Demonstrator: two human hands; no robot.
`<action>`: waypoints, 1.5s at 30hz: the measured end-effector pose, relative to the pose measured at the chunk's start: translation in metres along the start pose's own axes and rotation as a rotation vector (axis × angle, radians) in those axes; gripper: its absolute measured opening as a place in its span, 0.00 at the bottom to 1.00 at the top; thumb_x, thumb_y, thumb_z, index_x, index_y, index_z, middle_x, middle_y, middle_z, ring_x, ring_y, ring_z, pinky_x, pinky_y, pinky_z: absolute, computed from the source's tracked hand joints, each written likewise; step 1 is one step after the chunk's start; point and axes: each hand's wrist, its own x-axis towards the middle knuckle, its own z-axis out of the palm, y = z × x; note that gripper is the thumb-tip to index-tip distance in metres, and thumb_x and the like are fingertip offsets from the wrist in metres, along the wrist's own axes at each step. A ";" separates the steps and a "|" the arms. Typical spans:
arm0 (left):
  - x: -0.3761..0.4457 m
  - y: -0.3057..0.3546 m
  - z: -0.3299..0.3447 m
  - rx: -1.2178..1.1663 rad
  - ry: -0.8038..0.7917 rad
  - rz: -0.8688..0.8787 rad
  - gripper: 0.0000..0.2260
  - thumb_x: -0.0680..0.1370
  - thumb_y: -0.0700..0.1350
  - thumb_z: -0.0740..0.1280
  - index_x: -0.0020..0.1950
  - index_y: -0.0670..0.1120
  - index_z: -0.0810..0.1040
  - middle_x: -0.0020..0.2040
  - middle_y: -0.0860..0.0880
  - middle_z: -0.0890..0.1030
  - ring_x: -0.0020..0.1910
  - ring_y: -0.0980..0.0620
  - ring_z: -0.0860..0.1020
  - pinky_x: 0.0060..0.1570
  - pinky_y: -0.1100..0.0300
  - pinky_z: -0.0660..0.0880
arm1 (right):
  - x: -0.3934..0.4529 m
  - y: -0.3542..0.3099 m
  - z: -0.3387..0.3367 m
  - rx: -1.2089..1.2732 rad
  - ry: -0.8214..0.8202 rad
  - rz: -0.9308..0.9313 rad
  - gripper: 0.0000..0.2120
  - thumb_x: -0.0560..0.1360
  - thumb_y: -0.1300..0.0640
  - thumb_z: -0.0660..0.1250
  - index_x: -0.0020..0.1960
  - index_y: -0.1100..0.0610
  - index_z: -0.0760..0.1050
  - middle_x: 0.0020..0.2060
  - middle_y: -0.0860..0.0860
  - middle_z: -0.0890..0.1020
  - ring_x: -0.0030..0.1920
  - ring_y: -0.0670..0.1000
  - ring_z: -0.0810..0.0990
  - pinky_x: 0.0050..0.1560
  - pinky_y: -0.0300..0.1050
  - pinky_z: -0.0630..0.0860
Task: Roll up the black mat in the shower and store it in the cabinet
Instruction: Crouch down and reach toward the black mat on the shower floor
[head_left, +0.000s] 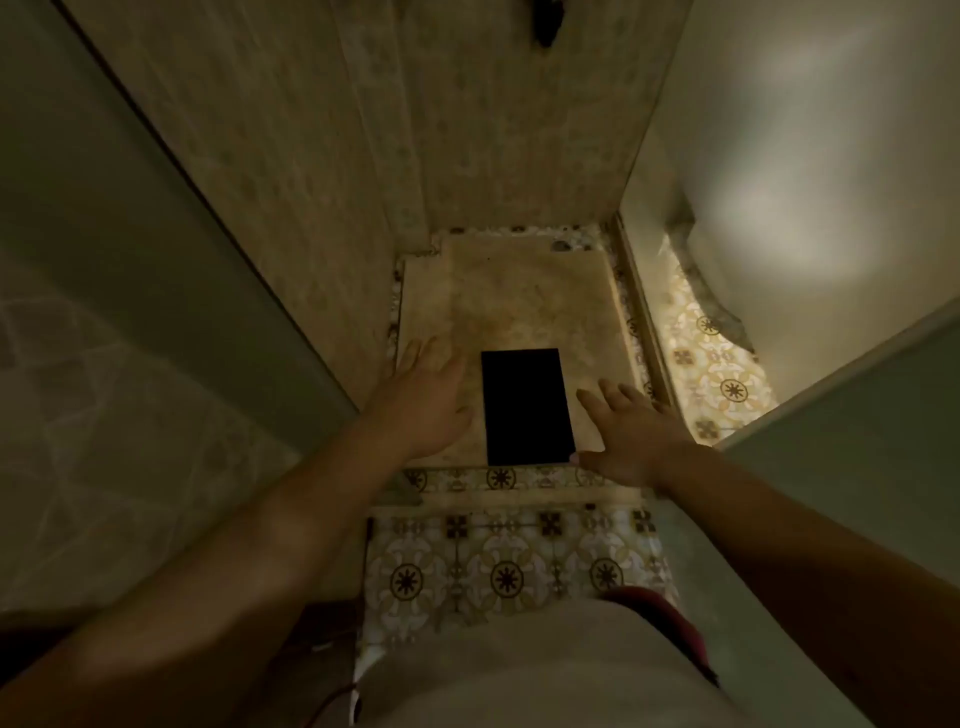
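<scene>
A small black mat (525, 406) lies flat on the beige shower floor (519, 301), its near edge at the shower threshold. My left hand (426, 395) hovers just left of the mat, palm down, fingers spread, holding nothing. To the mat's right is my right hand (631, 431), also spread and empty, with the thumb near the mat's near right corner. Neither hand visibly grips the mat. No cabinet is in view.
Tiled shower walls (322, 156) close in on the left and back. A glass panel (636, 296) bounds the shower on the right, with patterned floor tiles (722, 374) beyond it. More patterned tiles (509, 566) lie under me. A dark fixture (545, 21) hangs on the back wall.
</scene>
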 end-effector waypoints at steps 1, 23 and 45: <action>0.003 -0.002 0.000 -0.013 -0.018 -0.005 0.34 0.76 0.62 0.57 0.77 0.52 0.50 0.79 0.43 0.46 0.77 0.41 0.45 0.71 0.40 0.50 | 0.003 -0.001 0.000 0.004 -0.001 0.000 0.44 0.73 0.31 0.58 0.78 0.47 0.41 0.79 0.54 0.44 0.77 0.56 0.45 0.72 0.61 0.53; 0.175 0.008 -0.024 -0.069 -0.063 -0.263 0.35 0.76 0.65 0.59 0.77 0.53 0.51 0.78 0.40 0.48 0.76 0.38 0.48 0.70 0.40 0.54 | 0.193 0.121 -0.091 -0.161 -0.124 -0.195 0.41 0.75 0.30 0.53 0.79 0.49 0.43 0.79 0.54 0.45 0.77 0.57 0.48 0.72 0.61 0.56; 0.524 -0.131 -0.108 0.076 -0.065 0.027 0.38 0.74 0.69 0.55 0.77 0.52 0.47 0.79 0.48 0.47 0.77 0.44 0.47 0.70 0.34 0.53 | 0.467 0.118 -0.220 -0.133 -0.091 -0.072 0.45 0.71 0.26 0.54 0.78 0.47 0.42 0.79 0.53 0.45 0.77 0.56 0.48 0.73 0.62 0.54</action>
